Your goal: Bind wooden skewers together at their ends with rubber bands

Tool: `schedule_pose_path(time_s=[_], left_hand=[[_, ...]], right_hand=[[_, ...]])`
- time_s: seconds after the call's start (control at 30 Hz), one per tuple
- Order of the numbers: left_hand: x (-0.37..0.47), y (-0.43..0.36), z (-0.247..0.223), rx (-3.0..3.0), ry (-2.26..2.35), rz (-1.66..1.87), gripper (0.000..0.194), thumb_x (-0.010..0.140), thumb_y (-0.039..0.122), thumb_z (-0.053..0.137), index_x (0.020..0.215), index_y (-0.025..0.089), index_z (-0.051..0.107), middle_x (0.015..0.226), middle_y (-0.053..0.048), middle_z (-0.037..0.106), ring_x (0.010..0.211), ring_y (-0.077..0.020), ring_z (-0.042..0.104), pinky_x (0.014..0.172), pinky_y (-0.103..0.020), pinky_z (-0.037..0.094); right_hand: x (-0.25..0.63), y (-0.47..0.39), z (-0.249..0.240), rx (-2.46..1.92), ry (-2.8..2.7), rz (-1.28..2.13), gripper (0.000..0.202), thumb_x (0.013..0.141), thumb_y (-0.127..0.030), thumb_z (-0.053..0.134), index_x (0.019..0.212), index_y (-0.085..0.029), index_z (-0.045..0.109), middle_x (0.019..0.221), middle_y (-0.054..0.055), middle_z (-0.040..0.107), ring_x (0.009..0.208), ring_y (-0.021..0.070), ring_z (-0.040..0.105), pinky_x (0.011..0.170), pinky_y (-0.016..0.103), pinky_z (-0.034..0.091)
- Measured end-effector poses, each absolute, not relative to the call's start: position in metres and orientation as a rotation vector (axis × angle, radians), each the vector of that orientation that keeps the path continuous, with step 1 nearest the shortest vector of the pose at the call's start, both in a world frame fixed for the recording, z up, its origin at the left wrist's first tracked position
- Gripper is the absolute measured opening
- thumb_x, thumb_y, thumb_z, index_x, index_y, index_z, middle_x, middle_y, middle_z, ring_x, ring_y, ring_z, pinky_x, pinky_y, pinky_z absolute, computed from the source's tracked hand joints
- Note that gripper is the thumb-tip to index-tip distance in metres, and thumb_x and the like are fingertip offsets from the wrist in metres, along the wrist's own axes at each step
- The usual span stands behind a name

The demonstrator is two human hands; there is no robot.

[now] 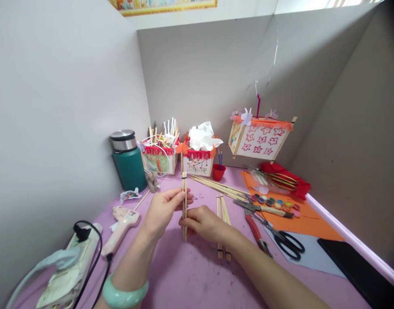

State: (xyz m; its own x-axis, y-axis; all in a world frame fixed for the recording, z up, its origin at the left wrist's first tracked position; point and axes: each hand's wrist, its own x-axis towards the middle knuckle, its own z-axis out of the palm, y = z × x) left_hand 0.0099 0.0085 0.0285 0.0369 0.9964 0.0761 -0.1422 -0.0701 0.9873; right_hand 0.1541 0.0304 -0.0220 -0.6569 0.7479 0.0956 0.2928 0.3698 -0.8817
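Observation:
A short bundle of wooden sticks (pixel 184 182) stands upright over the middle of the table, with a dark band near its top. My left hand (pixel 165 210) pinches it around the middle, thumb in front. Lower down, my right hand (pixel 201 223) grips the same bundle between thumb and fingers. Just right of my right hand lie more banded wooden sticks (pixel 219 251) on the purple table (pixel 177 283), partly hidden behind my wrist. Longer loose sticks (pixel 219 186) lie farther back.
At left are a pink glue gun (pixel 121 227), a power strip (pixel 68 274) with cords, and a green bottle (pixel 129 165). At right lie pliers (pixel 256 229), black scissors (pixel 287 242), paint pots (pixel 279 202) and a black phone-like slab (pixel 354 266). A paper lantern (pixel 259 139) hangs behind.

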Motion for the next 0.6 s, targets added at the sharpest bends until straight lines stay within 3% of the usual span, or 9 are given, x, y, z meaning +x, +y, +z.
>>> schedule_pose_path(time_s=[0.3,0.6], left_hand=[[0.0077,0.0072,0.0333,1.274,1.036,1.154,0.030,0.073,0.026,0.066,0.099,0.011,0.066,0.096,-0.012,0.069,0.092,-0.0236,0.063,0.080,-0.033,0.049],[0.0101,0.0083,0.0292,1.159,1.081,1.302,0.038,0.063,0.027,0.074,0.096,0.010,0.065,0.080,-0.008,0.069,0.071,-0.0197,0.064,0.068,-0.031,0.051]], right_hand=[[0.1550,0.0329,-0.0243,-0.845,-2.089,1.366,0.020,0.082,-0.021,0.045,0.068,-0.015,0.058,0.059,0.000,0.058,0.053,0.0109,0.055,0.053,0.021,0.043],[0.1532,0.0278,-0.0164,-0.614,-1.903,1.851,0.019,0.083,-0.028,0.048,0.078,-0.012,0.057,0.074,0.003,0.062,0.055,0.0094,0.058,0.057,0.023,0.047]])
